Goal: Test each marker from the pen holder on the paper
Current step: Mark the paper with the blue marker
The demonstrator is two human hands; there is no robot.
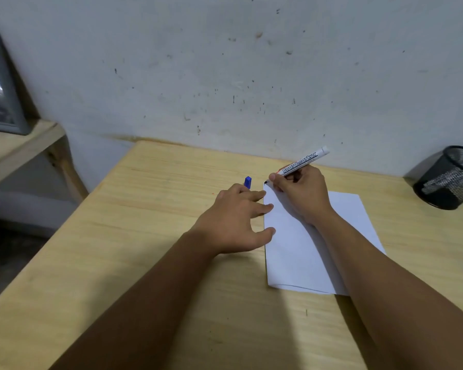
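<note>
White paper lies on the wooden table, near edge slightly curled. Left hand rests flat beside it, fingertips pressing its left edge, a blue cap tucked between the fingers. Right hand grips a white board marker, tip at the paper's far-left corner. Bare tabletop left. Black mesh pen holder far right, at the wall.
</note>
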